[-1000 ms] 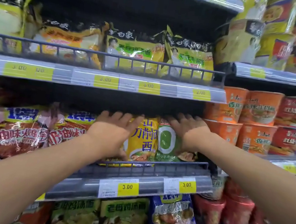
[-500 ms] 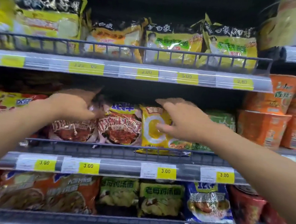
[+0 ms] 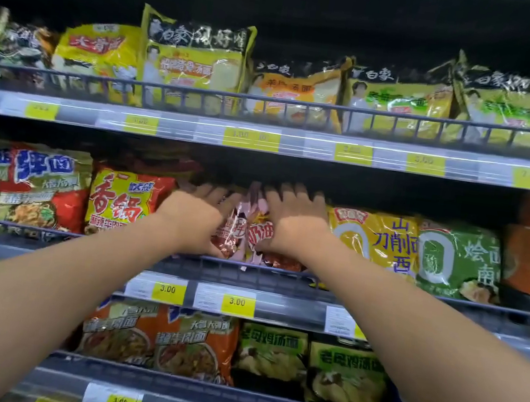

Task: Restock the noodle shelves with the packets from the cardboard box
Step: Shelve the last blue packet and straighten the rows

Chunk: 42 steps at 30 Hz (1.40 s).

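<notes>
centre of frame: left hand (image 3: 192,216) and right hand (image 3: 294,225) are reaching side by side into the middle shelf (image 3: 46,261). both are lying unclenched, fingers extended and spread, pressing on the pink-red packets (image 3: 246,232) standing between them behind the wire rail (image 3: 247,274). right of centre: a yellow packet (image 3: 382,243) is standing just beside the right hand, a green packet (image 3: 458,260) beyond it. below: price tags (image 3: 168,288) are showing 3.00.
</notes>
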Each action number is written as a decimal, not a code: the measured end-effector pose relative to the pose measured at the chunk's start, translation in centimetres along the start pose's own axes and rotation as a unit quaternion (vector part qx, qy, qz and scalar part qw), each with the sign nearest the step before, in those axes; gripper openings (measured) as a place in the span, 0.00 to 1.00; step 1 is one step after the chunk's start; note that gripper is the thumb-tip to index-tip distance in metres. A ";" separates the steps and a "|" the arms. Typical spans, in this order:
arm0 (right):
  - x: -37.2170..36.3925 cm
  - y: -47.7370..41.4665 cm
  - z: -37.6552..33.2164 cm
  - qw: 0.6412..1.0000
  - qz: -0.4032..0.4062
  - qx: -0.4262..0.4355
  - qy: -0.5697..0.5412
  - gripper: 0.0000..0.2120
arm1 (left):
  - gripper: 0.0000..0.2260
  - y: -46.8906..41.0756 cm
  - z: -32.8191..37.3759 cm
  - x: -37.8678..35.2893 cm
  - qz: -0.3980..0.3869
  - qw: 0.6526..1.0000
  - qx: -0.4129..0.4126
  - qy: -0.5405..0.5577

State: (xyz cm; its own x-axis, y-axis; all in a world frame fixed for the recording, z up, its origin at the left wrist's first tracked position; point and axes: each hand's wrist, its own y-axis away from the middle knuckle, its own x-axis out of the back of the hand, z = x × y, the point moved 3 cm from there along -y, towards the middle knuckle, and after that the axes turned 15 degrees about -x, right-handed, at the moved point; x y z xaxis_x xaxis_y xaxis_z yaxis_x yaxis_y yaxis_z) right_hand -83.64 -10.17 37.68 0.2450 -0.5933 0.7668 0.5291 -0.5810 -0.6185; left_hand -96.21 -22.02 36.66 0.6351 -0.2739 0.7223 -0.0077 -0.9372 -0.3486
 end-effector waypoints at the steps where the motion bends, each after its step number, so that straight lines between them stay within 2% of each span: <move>1: 0.0 0.0 0.1 1.000 0.003 -0.016 0.007 0.53 | 0.52 -0.2 0.2 -0.3 0.003 1.000 0.000 0.015; 4: -0.3 -0.4 -0.1 0.999 -0.007 -0.043 0.008 0.54 | 0.53 -0.9 0.0 -1.5 0.003 0.998 0.013 0.054; 9: -0.8 -0.7 0.1 0.997 -0.071 0.021 0.022 0.59 | 0.52 -1.9 -0.1 -2.2 -0.016 0.997 0.020 0.078; 14: -1.3 -0.5 -0.8 0.998 -0.033 0.021 0.058 0.57 | 0.54 -1.3 -1.2 -2.6 -0.009 0.997 0.006 0.074; 19: 0.5 -0.2 0.2 0.995 -0.033 0.069 0.062 0.61 | 0.52 -0.9 -1.9 -1.1 -0.021 0.987 -0.013 0.157; 21: 1.5 0.2 1.3 0.996 -0.007 0.064 0.060 0.60 | 0.45 -0.3 -1.8 -0.1 0.003 0.985 -0.021 0.173; 25: 2.0 1.7 2.8 0.998 0.036 0.042 0.019 0.51 | 0.31 2.9 -0.5 1.9 0.143 0.967 -0.031 0.210; 28: 0.7 3.4 3.6 0.998 0.024 0.049 0.014 0.51 | 0.27 5.6 1.5 1.3 0.188 0.962 -0.096 0.171; 30: 0.4 3.6 4.9 0.999 -0.021 0.032 0.016 0.55 | 0.27 5.9 1.5 -0.1 0.170 0.970 -0.104 0.136; 34: 2.0 2.2 7.8 0.987 -0.157 -0.022 0.032 0.64 | 0.31 3.7 -0.6 -0.7 0.123 0.972 -0.038 0.197; 37: 1.9 2.1 8.8 0.970 -0.226 -0.037 0.077 0.67 | 0.47 1.7 -1.6 -1.0 0.016 0.989 -0.035 0.141; 40: 1.1 2.4 9.2 0.980 -0.173 -0.046 0.083 0.66 | 0.53 0.7 -2.1 -1.9 -0.072 0.993 0.001 0.091; 42: 0.7 2.8 9.7 0.991 -0.088 -0.061 0.083 0.65 | 0.51 0.3 -1.9 -2.4 -0.063 0.997 0.000 0.052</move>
State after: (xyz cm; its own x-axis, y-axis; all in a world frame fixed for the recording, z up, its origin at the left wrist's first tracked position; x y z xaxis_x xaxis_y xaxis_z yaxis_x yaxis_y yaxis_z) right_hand -74.11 -6.83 38.15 0.0145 -0.5540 0.8324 0.4465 -0.7413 -0.5012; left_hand -99.16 -22.08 35.96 0.5482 -0.1752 0.8178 0.0675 -0.9653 -0.2521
